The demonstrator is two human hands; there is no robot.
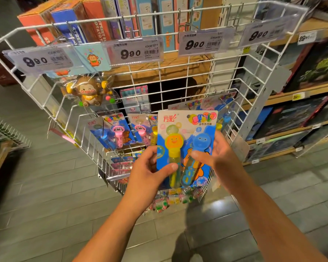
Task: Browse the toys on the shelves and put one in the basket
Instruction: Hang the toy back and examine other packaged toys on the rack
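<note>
The bubble-wand card [186, 146], a blue blister pack with one yellow and one blue wand under clear plastic, is held up in front of the white wire rack [159, 72], clear of its hooks. The left hand [150, 171] grips its lower left edge, thumb pressed across the yellow wand's tube and the other fingers curled out of sight behind the card. The right hand [214, 154] grips the right side, thumb laid on the blue wand's blister and fingers wrapped behind.

Just behind the card, more of the same packs [114, 129] hang on the rack's lower hooks, and a bagged monkey toy [89, 91] hangs higher up at the left. Price tags [133, 52] are clipped along the rack's top rail (each reads 9.90), with boxed toys on wooden shelves [292, 95] beyond.

This looks like the browsing step: a toy picked and being looked over, not yet dropped anywhere. No basket shows clearly in view, so the next move likely calls for turning away from the rack to find it, then lowering the card in with one hand.
</note>
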